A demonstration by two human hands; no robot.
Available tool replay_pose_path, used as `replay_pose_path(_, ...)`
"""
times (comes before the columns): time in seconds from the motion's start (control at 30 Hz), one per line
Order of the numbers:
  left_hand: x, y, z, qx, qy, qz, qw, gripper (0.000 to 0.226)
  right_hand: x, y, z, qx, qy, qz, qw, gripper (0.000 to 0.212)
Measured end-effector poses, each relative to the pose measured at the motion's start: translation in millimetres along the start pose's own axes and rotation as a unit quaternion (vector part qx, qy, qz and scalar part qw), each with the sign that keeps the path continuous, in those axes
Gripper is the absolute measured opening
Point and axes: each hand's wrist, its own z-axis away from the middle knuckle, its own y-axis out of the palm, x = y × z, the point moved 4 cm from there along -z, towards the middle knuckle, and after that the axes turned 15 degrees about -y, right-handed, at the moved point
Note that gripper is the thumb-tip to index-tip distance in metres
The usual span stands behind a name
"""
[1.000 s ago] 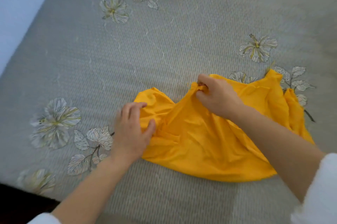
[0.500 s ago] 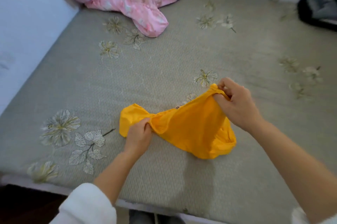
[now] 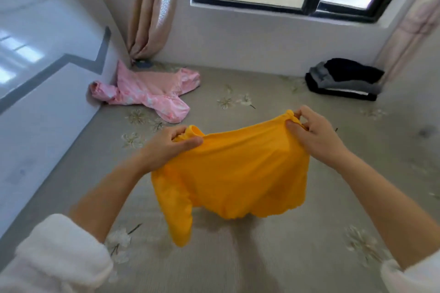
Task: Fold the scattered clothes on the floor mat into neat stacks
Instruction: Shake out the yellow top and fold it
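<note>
1. The left hand [image 3: 167,146] has its fingers and thumb curled round one upper corner of a bright yellow, thin fabric garment [image 3: 233,173]. The right hand [image 3: 314,133] pinches the other upper corner.
2. The garment hangs spread between the two hands above the near middle of the grey, flower-patterned floor mat [image 3: 273,259]. One sleeve-like part dangles at the lower left. It looks lifted for straightening and is not yet folded.
3. A crumpled pink printed jacket [image 3: 152,93] lies unfolded at the mat's far left corner, against the wall.
4. A stack of dark and grey folded clothes [image 3: 345,82] sits at the far right corner. By my judgement, some folding is done, with the yellow and pink pieces left.
</note>
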Motion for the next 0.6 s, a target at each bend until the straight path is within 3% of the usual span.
replay_pose_path(0.1, -33, -32, 7, -0.001, 0.048, -0.091, 0.995, 0.029, 19, -31, -6, -0.01, -0.009, 0.011, 1.0, 0.016)
replay_pose_path(0.2, -55, -65, 9, 0.007, 0.06, -0.055, 0.997, 0.017, 36, -55, -8, -0.003, -0.004, -0.023, 1.0, 0.026)
replay_pose_path(0.33, -76, -102, 10, 0.018, 0.051, -0.039, 0.998, 0.016, 43, -68, -9, 0.199, 0.056, -0.093, 0.974, 0.044)
replay_pose_path(0.4, -75, -118, 4, 0.028, 0.014, -0.073, 0.997, 0.024, 33, -72, -14, 0.261, 0.072, -0.035, 0.962, 0.039)
replay_pose_path(0.47, -67, -129, -12, 0.01, -0.033, -0.148, 0.988, 0.018, 13, -71, -25, 0.253, 0.083, 0.061, 0.962, 0.012)
replay_pose_path(0.5, -63, -131, -23, -0.014, -0.046, -0.203, 0.978, 0.011, 0, -67, -30, 0.243, 0.097, 0.106, 0.959, 0.016)
replay_pose_path(0.6, -47, -129, -66, -0.119, -0.09, -0.337, 0.93, 0.024, -36, -48, -47, 0.205, 0.146, 0.236, 0.939, 0.035)
